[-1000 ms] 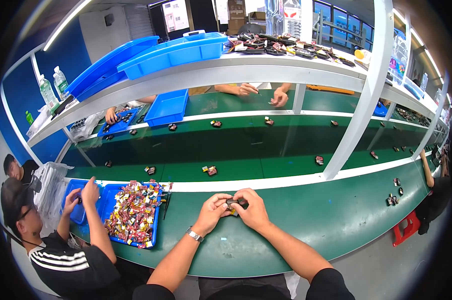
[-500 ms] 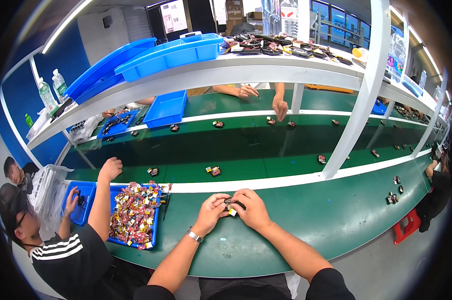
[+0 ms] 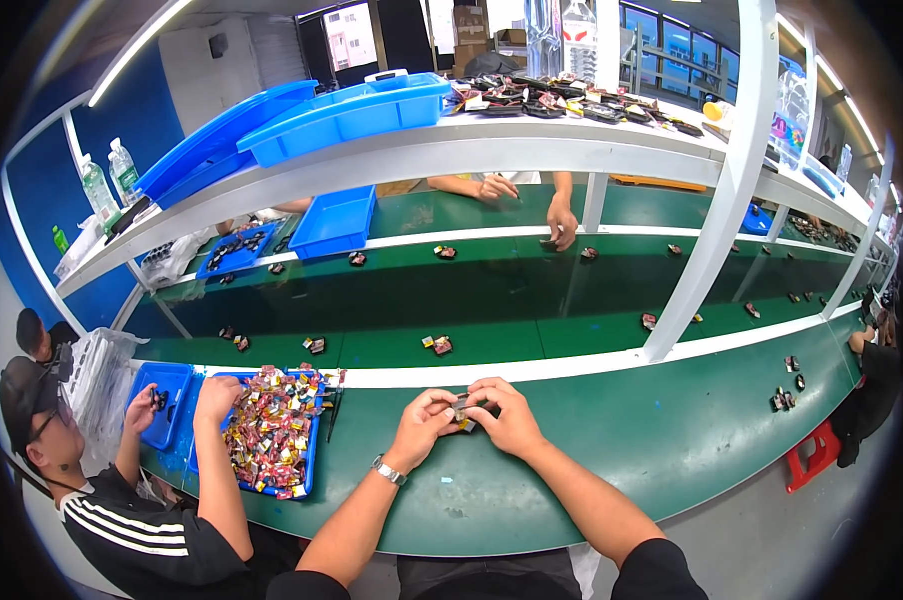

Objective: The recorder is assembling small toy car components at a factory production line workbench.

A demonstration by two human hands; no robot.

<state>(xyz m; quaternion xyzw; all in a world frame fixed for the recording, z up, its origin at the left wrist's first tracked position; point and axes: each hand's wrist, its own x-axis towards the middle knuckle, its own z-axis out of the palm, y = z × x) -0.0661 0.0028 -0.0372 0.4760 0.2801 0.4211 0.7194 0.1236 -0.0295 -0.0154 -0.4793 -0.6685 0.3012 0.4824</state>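
green bench top (image 3: 612, 460) runs left to right, with a conveyor belt (image 3: 492, 300) beyond its white edge. at the near middle, the left hand (image 3: 424, 424) and right hand (image 3: 507, 415) meet, both pinching a small dark part (image 3: 464, 411) with a yellowish bit, held just above the bench. it is too small to tell its long axis or which way it points. left of the hands, a blue tray (image 3: 307, 470) holds colourful parts.
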